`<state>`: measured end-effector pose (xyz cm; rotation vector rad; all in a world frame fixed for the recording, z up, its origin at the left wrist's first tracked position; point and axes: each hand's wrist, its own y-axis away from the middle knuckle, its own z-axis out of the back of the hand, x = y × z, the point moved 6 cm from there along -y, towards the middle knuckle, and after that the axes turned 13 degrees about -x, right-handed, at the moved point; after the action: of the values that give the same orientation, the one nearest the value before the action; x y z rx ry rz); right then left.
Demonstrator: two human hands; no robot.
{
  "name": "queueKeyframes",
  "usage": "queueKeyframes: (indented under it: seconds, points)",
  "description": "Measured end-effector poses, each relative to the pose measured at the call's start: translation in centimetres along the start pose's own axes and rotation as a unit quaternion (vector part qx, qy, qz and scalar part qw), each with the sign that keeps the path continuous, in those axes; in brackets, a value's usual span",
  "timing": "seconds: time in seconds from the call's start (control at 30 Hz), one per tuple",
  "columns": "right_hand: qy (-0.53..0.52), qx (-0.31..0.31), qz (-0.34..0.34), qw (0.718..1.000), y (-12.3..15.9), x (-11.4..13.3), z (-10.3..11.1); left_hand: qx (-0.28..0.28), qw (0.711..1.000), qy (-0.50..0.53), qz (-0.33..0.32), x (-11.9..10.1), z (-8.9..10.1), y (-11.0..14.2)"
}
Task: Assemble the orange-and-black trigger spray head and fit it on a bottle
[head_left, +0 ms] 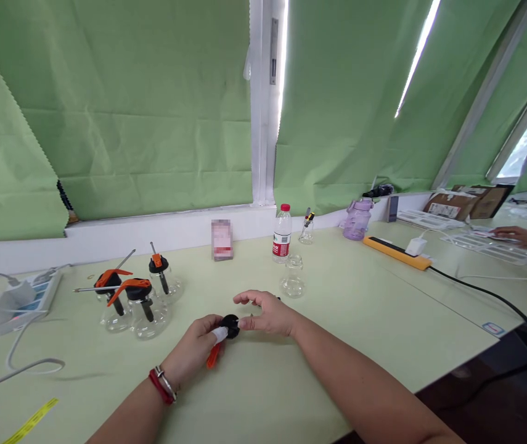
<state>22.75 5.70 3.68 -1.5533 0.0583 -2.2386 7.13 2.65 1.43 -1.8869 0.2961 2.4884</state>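
Nearest you, your left hand (193,348) is curled shut around a black spray head (230,325) with an orange trigger (213,356); the trigger sticks out below your palm and a fingertip is wrapped in white tape. Your right hand (267,313) meets it from the other side, its thumb and forefinger touching the black cap while the other fingers arch loosely above; whether that grip is actually pinched tight you cannot tell from here. The spray head sits just above the pale green worktop (360,333), near its middle. A red band and a metal bracelet (164,385) circle your left wrist.

Further back on the left stand three clear bottles with black and orange spray tops (136,299), close together. Left of those lies a white power strip (18,299) with its cables. Just beyond your right hand stands an open clear glass bottle (293,277), and behind it a water bottle with a red cap (282,233). To the right sit a purple jug (358,219) and a yellow power strip (397,251). At the far right edge another person's hand (513,234) rests on a keyboard.
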Motion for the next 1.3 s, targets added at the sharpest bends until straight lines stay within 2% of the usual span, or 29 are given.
queueKeyframes:
  seconds: [0.1,0.17,0.37,0.53,0.63,0.73,0.83,0.97,1.1,1.2,1.3]
  points:
    - [0.002,-0.002,-0.023,1.000,0.0,-0.5,-0.3,0.057,0.991,0.109,0.044,0.6,-0.6,0.0]
    - [0.001,-0.004,-0.023,1.000,-0.1,-1.0,-0.6,0.073,0.985,0.147,0.058,0.9,-0.6,-0.1]
    - [0.070,-0.012,0.025,0.997,-0.2,-1.8,-1.9,0.058,0.974,0.210,0.053,1.0,0.0,-0.7]
    - [0.154,-0.048,0.078,0.984,-0.5,-1.1,-3.2,0.062,0.967,0.241,0.057,0.7,0.0,-0.4]
    - [0.197,-0.046,0.130,0.971,-0.7,-0.5,-3.7,0.063,0.964,0.253,0.060,0.6,0.2,-0.2]
    - [0.243,-0.047,0.163,0.955,-0.9,-0.4,-3.8,0.049,0.958,0.279,0.033,-0.1,0.8,-0.2]
    - [0.278,-0.080,0.154,0.945,-1.1,-0.9,-3.5,0.008,0.953,0.303,0.002,-0.6,1.6,-0.4]
    - [0.336,-0.098,0.131,0.928,-1.4,-1.5,-3.7,-0.068,0.961,0.268,0.000,-0.2,2.2,-0.9]
    - [0.383,-0.098,0.121,0.910,-1.8,-1.8,-3.9,-0.112,0.975,0.188,-0.023,0.1,2.3,-1.3]
    - [0.382,-0.102,0.118,0.911,-2.0,-1.6,-3.6,-0.132,0.984,0.108,-0.053,0.2,2.6,-1.5]
    - [0.341,-0.133,0.126,0.922,-1.6,-0.7,-2.8,-0.134,0.987,0.051,-0.074,0.4,2.8,-1.7]
